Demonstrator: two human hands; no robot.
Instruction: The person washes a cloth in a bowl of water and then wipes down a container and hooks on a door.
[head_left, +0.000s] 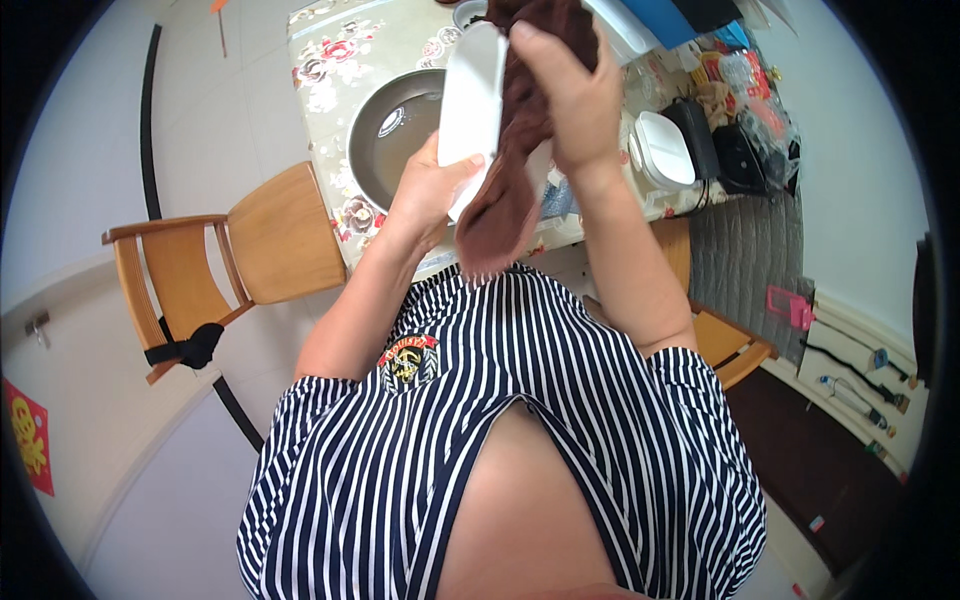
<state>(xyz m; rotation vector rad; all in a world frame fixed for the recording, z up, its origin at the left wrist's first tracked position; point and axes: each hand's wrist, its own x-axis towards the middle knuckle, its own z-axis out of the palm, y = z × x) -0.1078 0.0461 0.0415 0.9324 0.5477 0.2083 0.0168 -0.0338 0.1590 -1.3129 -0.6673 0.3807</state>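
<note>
My left hand (431, 191) grips the lower end of a white plastic container or tray (472, 97), tilted on its side above the table. My right hand (577, 97) is on a dark brown cloth (525, 97), its fingers partly hidden behind it. The cloth lies against the white piece, and its lighter brown end with a fringed-looking edge (495, 240) hangs down towards my striped shirt. Left of and below the white piece stands a round metal basin (382, 142) with murky liquid in it, partly covered by the white piece and my left hand.
The table has a floral tablecloth (322, 97). At its right are a white square lidded box (666, 148), black bags (739, 157) and plastic packages (750, 75); a blue object (660, 22) lies at the far side. Wooden chairs (281, 232) stand left and right (720, 345).
</note>
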